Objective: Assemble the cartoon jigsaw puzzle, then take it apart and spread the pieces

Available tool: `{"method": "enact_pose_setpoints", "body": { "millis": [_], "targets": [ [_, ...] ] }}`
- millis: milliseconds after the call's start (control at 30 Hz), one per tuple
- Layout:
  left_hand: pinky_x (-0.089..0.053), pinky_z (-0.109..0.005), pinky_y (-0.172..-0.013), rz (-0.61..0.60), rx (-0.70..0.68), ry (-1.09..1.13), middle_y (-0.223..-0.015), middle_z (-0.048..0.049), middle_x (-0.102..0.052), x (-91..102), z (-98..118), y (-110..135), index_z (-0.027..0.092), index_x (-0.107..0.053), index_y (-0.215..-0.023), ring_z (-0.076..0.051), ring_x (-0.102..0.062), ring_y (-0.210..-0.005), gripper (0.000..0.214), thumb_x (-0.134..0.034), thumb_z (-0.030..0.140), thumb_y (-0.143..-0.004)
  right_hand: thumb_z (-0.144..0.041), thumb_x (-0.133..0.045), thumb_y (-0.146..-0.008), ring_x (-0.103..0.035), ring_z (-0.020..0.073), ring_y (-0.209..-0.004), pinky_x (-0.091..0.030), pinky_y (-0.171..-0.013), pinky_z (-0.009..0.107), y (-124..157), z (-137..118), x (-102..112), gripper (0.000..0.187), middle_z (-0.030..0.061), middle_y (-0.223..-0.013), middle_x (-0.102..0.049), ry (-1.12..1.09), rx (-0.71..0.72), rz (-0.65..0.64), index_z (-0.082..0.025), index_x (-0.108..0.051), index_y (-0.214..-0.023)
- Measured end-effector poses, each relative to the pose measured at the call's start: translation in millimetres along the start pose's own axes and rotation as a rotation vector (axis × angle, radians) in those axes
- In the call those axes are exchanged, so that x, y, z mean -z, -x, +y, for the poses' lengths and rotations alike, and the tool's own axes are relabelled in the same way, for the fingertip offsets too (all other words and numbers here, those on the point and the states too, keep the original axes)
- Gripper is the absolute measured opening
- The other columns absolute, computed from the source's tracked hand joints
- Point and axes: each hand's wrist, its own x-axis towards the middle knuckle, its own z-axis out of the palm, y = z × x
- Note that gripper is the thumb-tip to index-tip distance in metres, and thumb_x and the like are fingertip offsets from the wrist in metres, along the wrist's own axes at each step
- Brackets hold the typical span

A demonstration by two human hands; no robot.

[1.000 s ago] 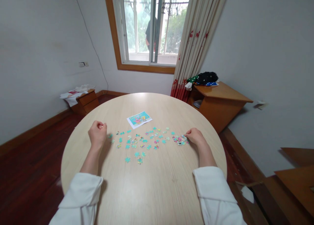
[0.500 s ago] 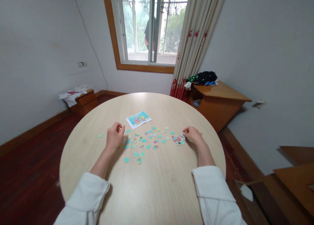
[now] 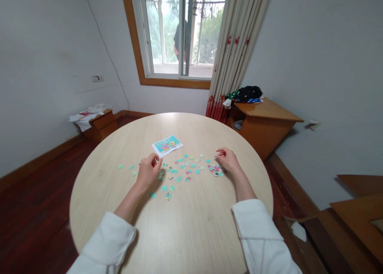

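Note:
My left hand (image 3: 148, 171) is closed, its thumb and fingers curled together just above the left part of the scattered jigsaw pieces (image 3: 178, 179). Whatever its fingertips may hold is hidden. Across from it, my right hand (image 3: 228, 161) pinches a small jigsaw piece (image 3: 216, 157), only a bit of which shows. Below these fingers lies a denser pile of pink, teal and yellow pieces (image 3: 216, 170). A picture card (image 3: 167, 145) with cartoon figures on teal rests behind the loose pieces. Several teal pieces (image 3: 120, 166) lie to the left of my left hand.
The round, pale wooden table (image 3: 191, 234) carries all of this. Beyond it stand a brown cabinet (image 3: 269, 110) topped with dark clothes, a long curtain (image 3: 233, 50) and a window. A small wooden stand (image 3: 103, 124) with white cloth is at the left.
My left hand has moved right over the pieces, uncovering some at its left. My right hand has shifted left and slightly away from me, off the pile. The view has turned slightly.

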Motion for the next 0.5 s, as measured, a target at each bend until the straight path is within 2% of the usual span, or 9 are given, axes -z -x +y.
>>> {"method": "enact_pose_setpoints", "body": {
  "millis": [100,233,367,500],
  "targets": [
    [-0.039,-0.028,-0.067,-0.199,-0.134,0.041,-0.064,-0.001,-0.058,-15.3,11,11,0.018,-0.06,-0.072,-0.015,-0.051,-0.063,0.017,-0.05,0.028,-0.081,-0.013,-0.058,-0.068,-0.059,0.0121,-0.068,-0.044,-0.063,0.021,-1,-5,-8,0.021,0.0032,-0.077,-0.065,-0.018,-0.016,0.017,-0.013,-0.063,-0.088],
    [-0.041,-0.035,-0.08,-0.381,-0.336,0.078,-0.087,-0.0092,-0.064,-33.1,26,29,0.017,-0.068,-0.082,-0.02,-0.056,-0.084,0.021,-0.05,0.027,-0.084,-0.016,-0.062,-0.069,-0.06,0.0132,-0.074,-0.043,-0.074,0.025,0,-7,-11,0.011,0.0016,-0.075,-0.066,0.144,-0.061,0.032,-0.016,-0.065,-0.079],
    [-0.039,-0.04,-0.085,-0.456,-0.45,-0.023,-0.104,-0.0117,-0.06,-36.0,38,41,0.019,-0.067,-0.101,-0.024,-0.052,-0.095,0.026,-0.05,0.029,-0.086,-0.022,-0.065,-0.069,-0.06,0.0149,-0.078,-0.04,-0.079,0.029,3,-9,-8,0.011,0.0001,-0.077,-0.067,0.278,-0.054,0.073,-0.019,-0.066,-0.079],
    [-0.038,-0.042,-0.084,-0.507,-0.495,-0.09,-0.104,-0.0112,-0.058,-31.3,41,41,0.021,-0.068,-0.102,-0.024,-0.049,-0.093,0.026,-0.049,0.031,-0.087,-0.021,-0.062,-0.072,-0.058,0.0142,-0.071,-0.042,-0.069,0.025,7,-16,-1,0.009,0.0012,-0.071,-0.063,0.166,0.019,0.047,-0.016,-0.065,-0.079]
  ]
}}
